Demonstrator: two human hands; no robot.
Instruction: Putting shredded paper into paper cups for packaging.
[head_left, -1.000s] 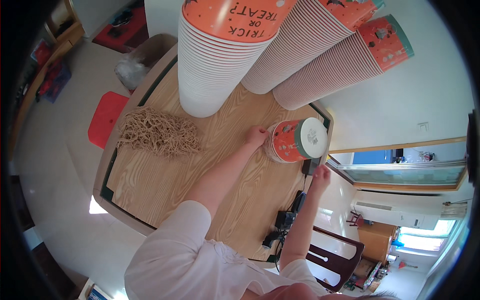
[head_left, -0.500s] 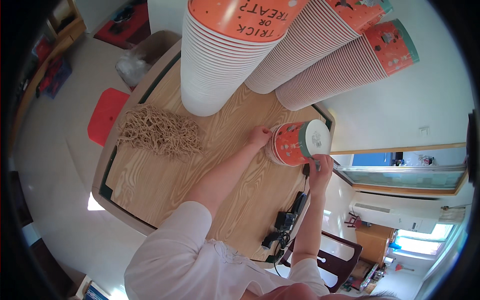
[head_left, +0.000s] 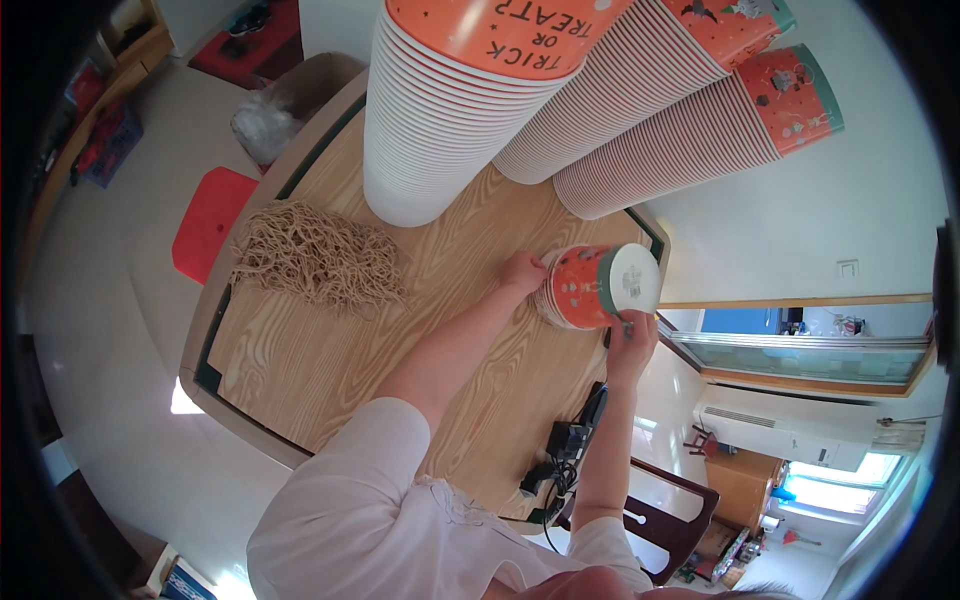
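A short stack of orange paper buckets lies upside down on the near right part of the table, its white round base and green band turned toward the right. My left hand is closed at the rims on the stack's left side, fingertips pinching the edge. On the other side my right hand has its fingers pressed together at the green band beside the base. Whether something small is also between those fingers cannot be made out. A loose heap of tan twisted paper cords lies to the left of my left arm.
Tall nested stacks of white-sided orange buckets stand at the table's far side. A black power strip with adapters and cables lies along the right edge. Around the wooden table are a red stool and a dark chair.
My right hand has shifted slightly down and left along the bucket's green band. The left hand stays at the rims. The whole view has moved a little.
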